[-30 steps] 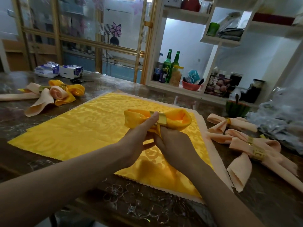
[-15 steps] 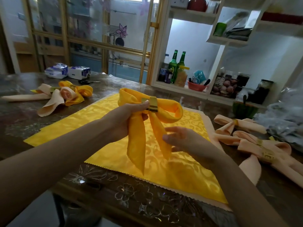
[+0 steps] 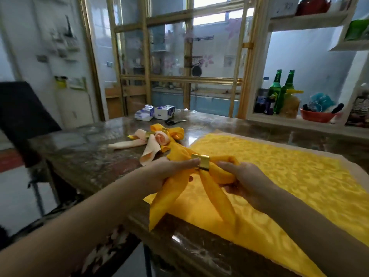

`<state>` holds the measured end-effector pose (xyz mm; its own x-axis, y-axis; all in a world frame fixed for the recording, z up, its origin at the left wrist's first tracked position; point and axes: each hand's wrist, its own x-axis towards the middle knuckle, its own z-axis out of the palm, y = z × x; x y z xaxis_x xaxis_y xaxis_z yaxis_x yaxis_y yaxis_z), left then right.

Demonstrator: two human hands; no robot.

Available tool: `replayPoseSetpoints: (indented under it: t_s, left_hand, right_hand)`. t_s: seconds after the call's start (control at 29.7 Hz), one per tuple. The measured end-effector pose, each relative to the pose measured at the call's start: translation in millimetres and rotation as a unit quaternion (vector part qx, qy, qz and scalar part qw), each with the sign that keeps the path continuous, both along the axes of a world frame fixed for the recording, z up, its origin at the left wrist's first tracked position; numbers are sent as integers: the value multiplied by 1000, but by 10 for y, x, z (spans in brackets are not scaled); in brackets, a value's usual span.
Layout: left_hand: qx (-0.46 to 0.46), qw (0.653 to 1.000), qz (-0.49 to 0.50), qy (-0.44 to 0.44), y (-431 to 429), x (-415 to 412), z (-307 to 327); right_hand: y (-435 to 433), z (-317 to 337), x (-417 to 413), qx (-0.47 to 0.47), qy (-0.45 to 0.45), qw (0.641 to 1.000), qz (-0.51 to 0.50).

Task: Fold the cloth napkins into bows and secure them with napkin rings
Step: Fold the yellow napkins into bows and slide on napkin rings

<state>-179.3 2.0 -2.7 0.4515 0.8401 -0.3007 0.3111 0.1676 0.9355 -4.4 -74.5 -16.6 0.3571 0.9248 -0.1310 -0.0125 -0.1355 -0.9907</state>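
Yellow napkin bow (image 3: 221,175) held over the near table (image 3: 89,148) edge, above flat yellow cloth (image 3: 289,176). Left hand (image 3: 169,173) grips left loop, right hand (image 3: 246,181) grips right loop, thumbs flanking gold ring (image 3: 203,161). Tails hang down. Finished bows (image 3: 159,137) lie behind.

Home dining room: bottles (image 3: 276,90), glazed partition (image 3: 179,56).

Daylit glazed gold-framed partition (image 3: 179,76) – white shelving (image 3: 311,21) right, dark chair (image 3: 22,116) left.
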Motion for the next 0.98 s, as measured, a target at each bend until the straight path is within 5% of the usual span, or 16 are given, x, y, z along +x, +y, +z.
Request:
replayPoseSetpoints:
  t_s: [0.2, 0.4, 0.57, 0.71, 0.98]
  left_hand:
    - [11, 989, 144, 14, 475, -1007, -43]
    - [200, 939, 275, 53, 1226, -1362, -60]
    - [238, 952, 119, 153, 1752, -1201, -141]
    - [289, 873, 47, 390, 2040, -1208, -463]
    - [260, 860, 55, 436, 1867, -1327, -340]
  right_hand:
    - [754, -147, -969, 6, -6, 995, 97]
    - [1669, -221, -1694, 70, -96, 991, 63]
    - [2039, -291, -1689, 76, -190, 977, 55]
    - [2055, -393, -1557, 80, -354, 931, 36]
    - [1939, -379, -1563, 115, -414, 901, -60]
